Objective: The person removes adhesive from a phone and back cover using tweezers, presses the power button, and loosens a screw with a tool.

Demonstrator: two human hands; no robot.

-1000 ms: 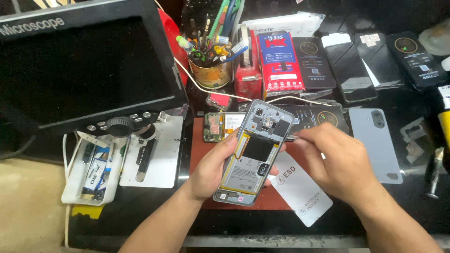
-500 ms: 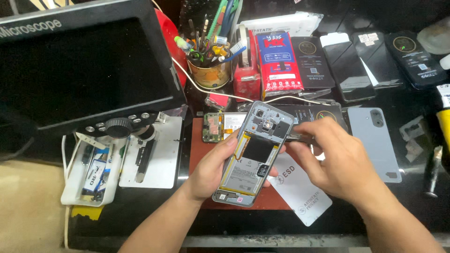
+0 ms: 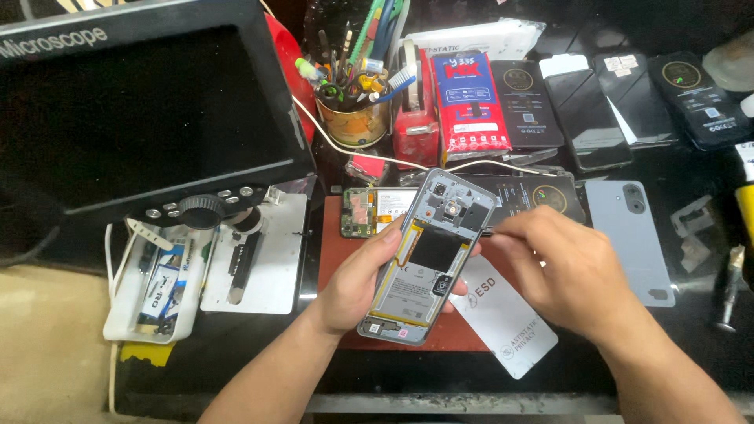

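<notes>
Grey open phone (image 3: 428, 255) looks light, stiff, fragile inside; my left hand (image 3: 357, 279) clamps its edges, right hand (image 3: 561, 271) pinches a thin tool (image 3: 488, 231).

Large dark screen (image 3: 141, 110), switched off, black-framed, stands at the far left of the bench. Behind the work area, a red and blue flat package (image 3: 470, 102) leans upright, with a black package (image 3: 525, 93) bearing a gold ring just beside it. Further right lie black flat packs (image 3: 695, 98). A white package (image 3: 479, 35) sits behind. A white label card (image 3: 503, 314) lies near the front edge.
</notes>
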